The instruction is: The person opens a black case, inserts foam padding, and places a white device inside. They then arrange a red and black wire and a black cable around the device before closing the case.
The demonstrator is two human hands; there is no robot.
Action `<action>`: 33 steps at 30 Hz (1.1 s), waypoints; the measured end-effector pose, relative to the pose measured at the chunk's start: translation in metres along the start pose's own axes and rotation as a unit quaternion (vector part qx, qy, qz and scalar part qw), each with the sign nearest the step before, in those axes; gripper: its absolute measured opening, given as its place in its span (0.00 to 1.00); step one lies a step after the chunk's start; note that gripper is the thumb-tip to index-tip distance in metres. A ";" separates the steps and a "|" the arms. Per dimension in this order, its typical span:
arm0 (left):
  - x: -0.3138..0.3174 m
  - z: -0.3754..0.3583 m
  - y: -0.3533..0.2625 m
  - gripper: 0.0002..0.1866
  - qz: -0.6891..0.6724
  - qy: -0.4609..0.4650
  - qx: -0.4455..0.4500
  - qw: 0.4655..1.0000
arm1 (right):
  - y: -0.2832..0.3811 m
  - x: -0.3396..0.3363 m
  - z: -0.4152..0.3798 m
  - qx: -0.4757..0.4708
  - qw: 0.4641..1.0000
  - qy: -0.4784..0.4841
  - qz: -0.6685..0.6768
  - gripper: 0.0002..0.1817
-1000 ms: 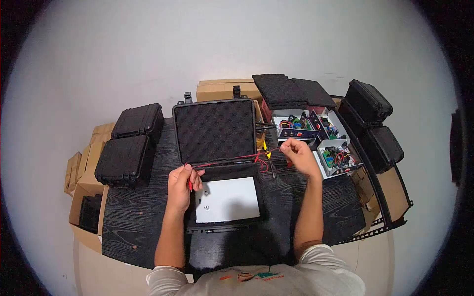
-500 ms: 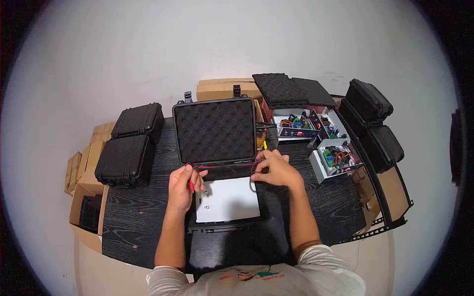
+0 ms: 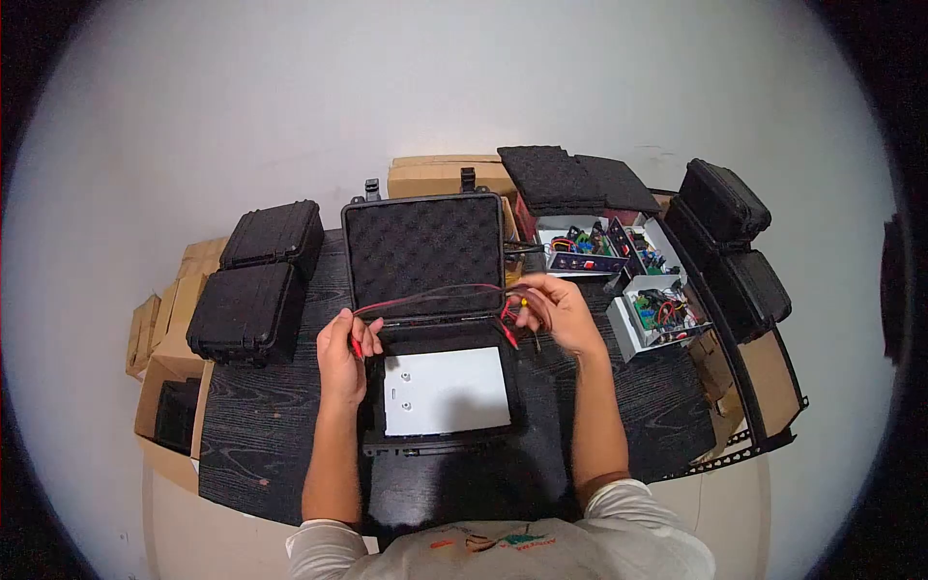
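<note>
A thin red and black test lead (image 3: 430,292) arches between my two hands, above the open black hard case. My left hand (image 3: 340,362) is closed on one end, where a red clip (image 3: 357,346) shows by the fingertips. Gathered in my right hand (image 3: 565,314) is the rest of the lead, pinched between thumb and fingers. Another red clip (image 3: 510,335) dangles below that hand. The case's lid (image 3: 423,253), lined with egg-crate foam, stands raised behind. In its base lies a white panel (image 3: 445,391) with small fittings on the left.
Closed black cases (image 3: 244,309) are stacked at left, beside an open cardboard box (image 3: 200,425). White housings with circuit boards (image 3: 657,309) stand at right near foam sheets (image 3: 551,179). More black cases (image 3: 754,295) sit on a rack at far right.
My right hand has moved right and slightly up, stretching the lead into a raised arc and bringing hanging red clips into view. My left hand has shifted slightly left.
</note>
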State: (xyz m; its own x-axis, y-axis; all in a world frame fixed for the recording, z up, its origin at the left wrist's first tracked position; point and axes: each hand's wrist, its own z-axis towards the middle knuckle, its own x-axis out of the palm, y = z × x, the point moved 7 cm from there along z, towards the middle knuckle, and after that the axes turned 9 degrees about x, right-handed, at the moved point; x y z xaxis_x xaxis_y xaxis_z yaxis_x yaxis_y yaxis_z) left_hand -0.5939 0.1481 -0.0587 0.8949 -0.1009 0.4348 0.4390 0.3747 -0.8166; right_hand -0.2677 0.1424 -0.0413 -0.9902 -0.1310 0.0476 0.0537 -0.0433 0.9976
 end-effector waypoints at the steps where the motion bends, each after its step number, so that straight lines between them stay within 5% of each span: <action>1: 0.000 0.000 0.000 0.25 0.000 -0.002 0.001 1.000 | 0.005 0.001 -0.003 -0.008 1.000 -0.010 0.009 0.08; 10: 0.002 -0.001 0.000 0.25 0.001 0.001 0.002 1.000 | 0.014 0.012 -0.009 -0.109 0.986 0.047 -0.116 0.09; 16: 0.005 -0.002 -0.003 0.26 0.000 -0.001 -0.001 1.000 | 0.015 0.014 -0.009 -0.151 0.967 -0.021 -0.206 0.08; 19: 0.004 -0.002 -0.002 0.25 -0.003 -0.002 -0.001 1.000 | 0.021 0.011 -0.006 -0.263 0.935 -0.072 -0.226 0.03; 22: -0.002 0.000 -0.002 0.24 -0.011 -0.007 0.004 1.000 | 0.028 0.001 -0.009 -0.296 0.937 -0.129 -0.134 0.12; 26: -0.006 0.002 -0.003 0.24 -0.018 -0.020 0.005 1.000 | 0.003 -0.029 -0.002 -0.154 0.980 -0.125 0.028 0.23; 33: -0.012 0.005 -0.003 0.24 -0.030 -0.032 0.011 0.999 | 0.011 -0.041 -0.004 -0.147 0.896 -0.139 0.394 0.19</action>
State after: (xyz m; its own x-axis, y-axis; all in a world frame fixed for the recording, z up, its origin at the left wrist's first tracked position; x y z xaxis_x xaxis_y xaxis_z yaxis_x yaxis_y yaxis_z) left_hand -0.6069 0.1526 -0.0594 0.8600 -0.0643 0.5063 0.4884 0.3910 -0.7801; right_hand -0.2260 0.1437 -0.0329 -0.6212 0.0135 0.7836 0.7424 -0.3101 0.5939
